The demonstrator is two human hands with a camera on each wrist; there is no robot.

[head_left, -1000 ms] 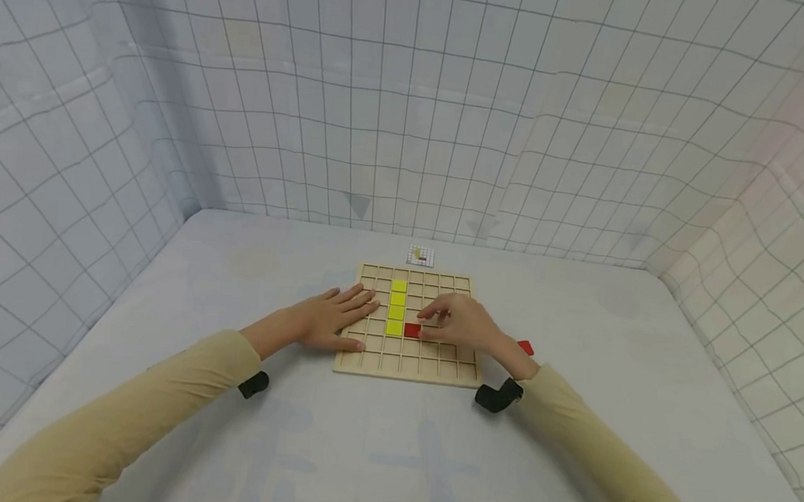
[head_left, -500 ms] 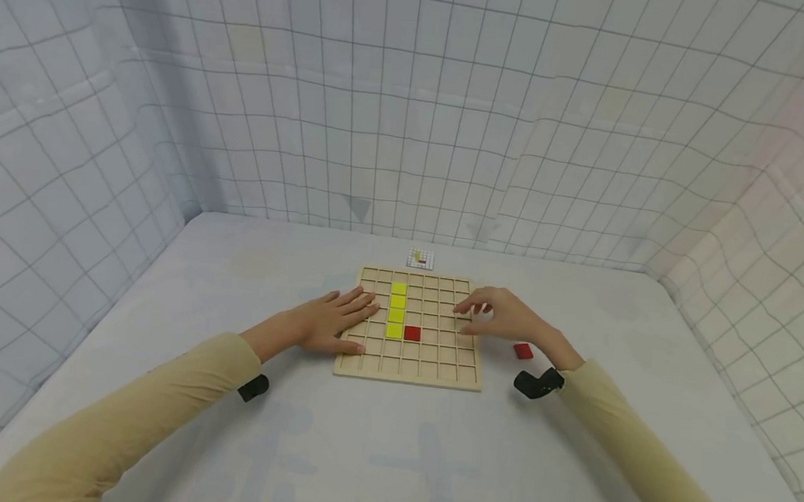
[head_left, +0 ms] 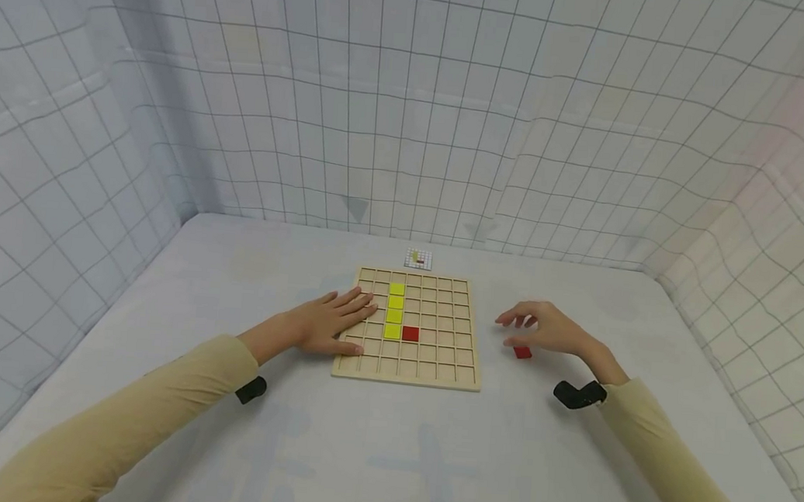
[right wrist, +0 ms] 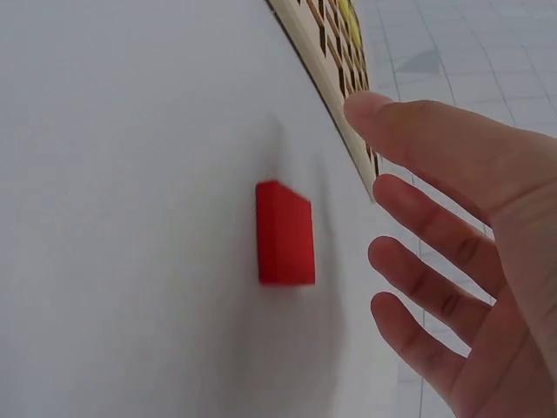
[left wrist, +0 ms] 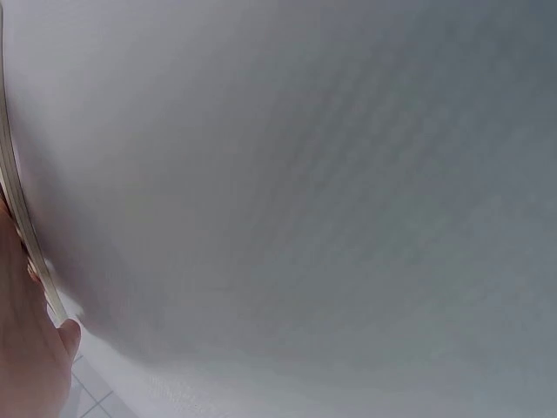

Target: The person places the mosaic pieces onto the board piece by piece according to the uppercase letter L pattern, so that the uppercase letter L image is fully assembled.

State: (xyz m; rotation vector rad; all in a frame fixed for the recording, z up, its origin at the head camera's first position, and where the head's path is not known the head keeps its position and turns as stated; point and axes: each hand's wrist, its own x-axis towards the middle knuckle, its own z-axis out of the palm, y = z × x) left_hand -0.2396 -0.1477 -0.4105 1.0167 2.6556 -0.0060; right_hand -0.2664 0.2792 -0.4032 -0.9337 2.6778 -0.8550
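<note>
A wooden grid board (head_left: 407,371) lies on the white table. In its cells sit a column of yellow tiles (head_left: 395,310) and one red tile (head_left: 410,333) beside the lowest yellow one. My left hand (head_left: 330,321) rests flat on the board's left edge, fingers straight. My right hand (head_left: 543,328) hovers open just right of the board, above a loose red tile (head_left: 522,353) on the table. The right wrist view shows that red tile (right wrist: 285,232) under my spread fingers (right wrist: 435,226), untouched. The left wrist view shows only the board's edge (left wrist: 17,209) and table.
A small printed card (head_left: 418,258) lies just behind the board. Grid-patterned cloth walls enclose the table on three sides. Black wrist straps sit on both sleeves.
My right hand left the red tile in the board and moved right, off the board, to above the loose red tile. The left hand stayed put.
</note>
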